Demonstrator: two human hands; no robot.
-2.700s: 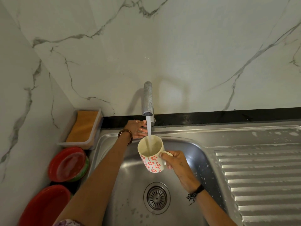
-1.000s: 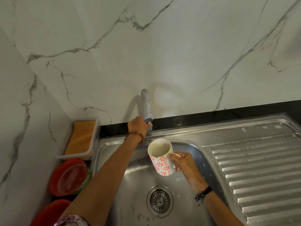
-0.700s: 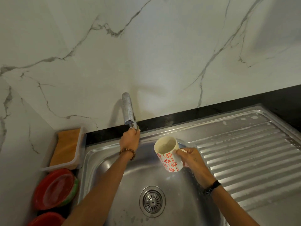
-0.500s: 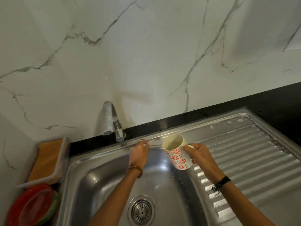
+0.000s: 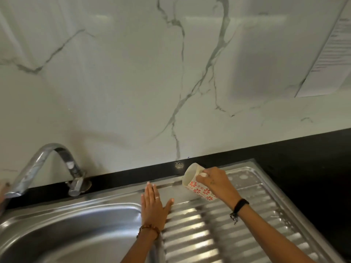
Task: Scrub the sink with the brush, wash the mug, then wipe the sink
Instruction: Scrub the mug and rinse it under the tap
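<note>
A steel sink (image 5: 62, 223) and its ribbed drainboard (image 5: 218, 232) filled the foreground, set in a black counter (image 5: 303, 168) beneath a white marble wall (image 5: 133, 82). The left hand (image 5: 153, 207) lay flat and spread, holding nothing, on the rim between basin and drainboard. Just beyond it, the right hand (image 5: 214, 184) clasped the flower-patterned mug (image 5: 197, 184), tilted with its mouth toward the wall, over the drainboard's far corner. The tap (image 5: 57, 164) stood at far left.

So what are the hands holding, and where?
The right hand holds the mug by its handle, tilted over the drainboard. The left hand holds nothing, lying flat.
</note>
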